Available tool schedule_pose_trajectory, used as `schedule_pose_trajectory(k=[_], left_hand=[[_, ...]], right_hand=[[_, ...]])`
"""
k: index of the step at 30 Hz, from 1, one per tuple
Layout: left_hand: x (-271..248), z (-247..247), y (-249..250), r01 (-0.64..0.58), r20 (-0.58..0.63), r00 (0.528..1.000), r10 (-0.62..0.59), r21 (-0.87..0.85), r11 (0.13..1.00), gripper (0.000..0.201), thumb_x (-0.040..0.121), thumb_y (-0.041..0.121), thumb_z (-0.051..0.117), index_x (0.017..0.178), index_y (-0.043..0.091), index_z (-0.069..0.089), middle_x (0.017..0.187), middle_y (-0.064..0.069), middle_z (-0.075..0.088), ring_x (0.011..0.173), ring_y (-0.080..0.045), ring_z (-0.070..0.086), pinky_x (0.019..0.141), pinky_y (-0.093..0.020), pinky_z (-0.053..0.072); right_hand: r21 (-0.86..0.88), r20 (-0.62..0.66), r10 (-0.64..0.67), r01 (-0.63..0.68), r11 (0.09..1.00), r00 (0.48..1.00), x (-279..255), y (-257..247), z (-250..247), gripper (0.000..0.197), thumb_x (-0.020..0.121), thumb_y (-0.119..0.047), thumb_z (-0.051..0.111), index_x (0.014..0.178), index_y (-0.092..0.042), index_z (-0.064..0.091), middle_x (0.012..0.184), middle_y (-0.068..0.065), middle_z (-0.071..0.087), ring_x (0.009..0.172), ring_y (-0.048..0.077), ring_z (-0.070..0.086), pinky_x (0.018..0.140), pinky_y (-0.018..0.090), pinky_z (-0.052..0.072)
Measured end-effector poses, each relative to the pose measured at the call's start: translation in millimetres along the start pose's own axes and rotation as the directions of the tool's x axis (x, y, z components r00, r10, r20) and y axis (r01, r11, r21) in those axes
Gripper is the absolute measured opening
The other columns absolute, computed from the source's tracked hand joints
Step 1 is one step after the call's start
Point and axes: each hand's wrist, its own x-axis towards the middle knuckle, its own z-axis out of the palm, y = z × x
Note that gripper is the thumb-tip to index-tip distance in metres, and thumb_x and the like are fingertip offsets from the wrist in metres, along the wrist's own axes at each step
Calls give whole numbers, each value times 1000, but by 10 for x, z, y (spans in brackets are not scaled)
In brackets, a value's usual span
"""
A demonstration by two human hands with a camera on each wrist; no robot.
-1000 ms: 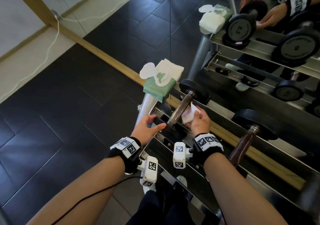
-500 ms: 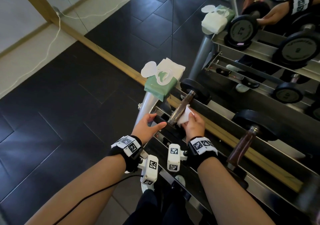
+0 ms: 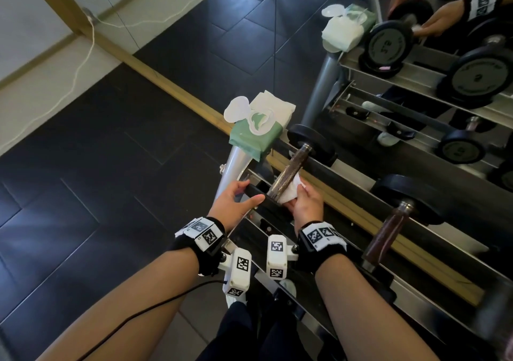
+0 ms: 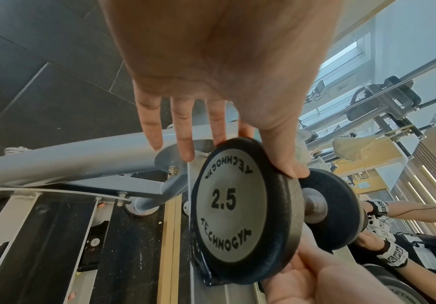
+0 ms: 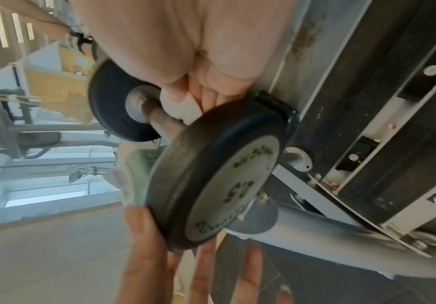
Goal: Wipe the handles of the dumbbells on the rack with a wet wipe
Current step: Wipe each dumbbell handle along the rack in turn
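A 2.5 dumbbell lies at the left end of the rack (image 3: 341,183); its handle (image 3: 287,173) is brown and knurled. My right hand (image 3: 301,195) pinches a white wet wipe (image 3: 288,192) against the near end of that handle, next to the near plate (image 4: 232,205). The wipe (image 5: 183,109) shows under the curled fingers of my right hand (image 5: 206,90) in the right wrist view. My left hand (image 3: 244,194) rests on that plate's rim, thumb (image 4: 287,164) along the edge and fingers straight. A second dumbbell (image 3: 385,235) sits further right on the rack.
A green pack of wet wipes (image 3: 255,135) with its lid open sits on the rack's left post. A mirror behind the rack reflects the rack, the dumbbells and my hands. A wooden strip (image 3: 166,83) edges the dark tiled floor (image 3: 97,180) on the left.
My right hand has slid the wipe down the handle toward me, closer to the near plate. The left hand has stayed on the plate.
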Motion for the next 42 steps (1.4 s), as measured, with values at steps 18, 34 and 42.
schedule_pose_trajectory(k=[18,34,42], left_hand=[[38,-23,-15,18,19,1000,-18,29,999,64,77,58,71,132,34,50,138,6,53,126,-11,48,97,-26,33],[29,-7,-14,3,16,1000,-3,-3,1000,56,77,54,73,126,34,53,132,8,54,121,-7,48,96,-25,31],[17,-15,2,4,14,1000,-5,13,1000,58,78,55,72,128,33,53,130,10,54,120,-8,49,94,-24,33]], right_hand=[[68,-13,-15,16,998,1000,84,-174,11,32,103,-13,44,129,-19,63,117,15,67,100,30,69,77,39,61],[-95,46,-154,158,983,987,0,-73,83,44,103,-11,40,135,-35,57,140,7,56,120,26,59,107,48,47],[-112,46,-129,133,985,991,-21,-42,142,45,104,-17,41,132,-50,53,145,3,52,128,26,54,111,49,42]])
